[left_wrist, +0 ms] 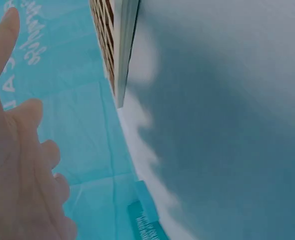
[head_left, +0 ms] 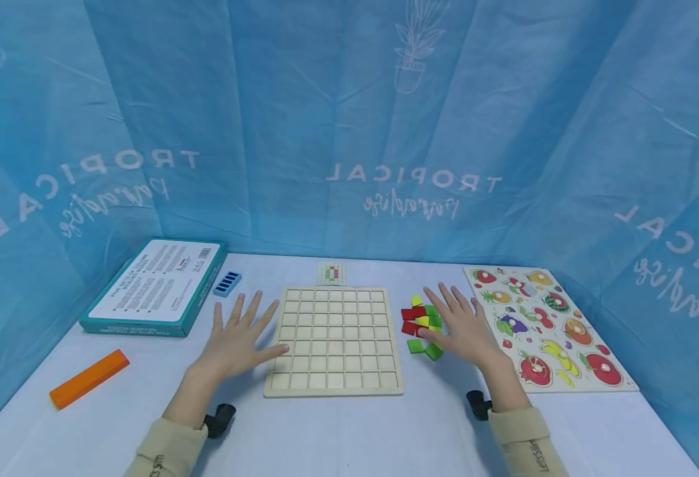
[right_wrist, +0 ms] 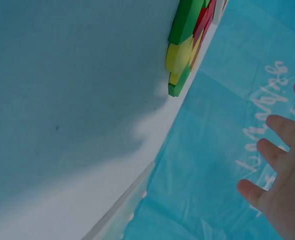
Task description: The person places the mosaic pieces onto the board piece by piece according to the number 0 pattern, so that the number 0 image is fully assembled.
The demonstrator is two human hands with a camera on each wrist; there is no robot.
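Note:
My left hand (head_left: 232, 344) is spread with straight fingers beside a square wooden grid board (head_left: 335, 381), its thumb overlapping the board's left edge in the head view. In the left wrist view the hand (left_wrist: 22, 165) holds nothing, and its shadow falls on the table. My right hand (head_left: 464, 331), also spread and holding nothing, hovers by a small heap of red, yellow and green blocks (head_left: 415, 328); its thumb covers part of them. The right wrist view shows those blocks (right_wrist: 185, 30) standing apart from the spread fingers (right_wrist: 277, 152).
A small pattern card (head_left: 331, 273) lies behind the board. Leftward are a teal box (head_left: 155, 281), a small blue block with dark stripes (head_left: 227, 283) and an orange bar (head_left: 89, 379). A fruit puzzle board (head_left: 548, 328) lies at right. Blue curtain (head_left: 337, 119) encloses the white table.

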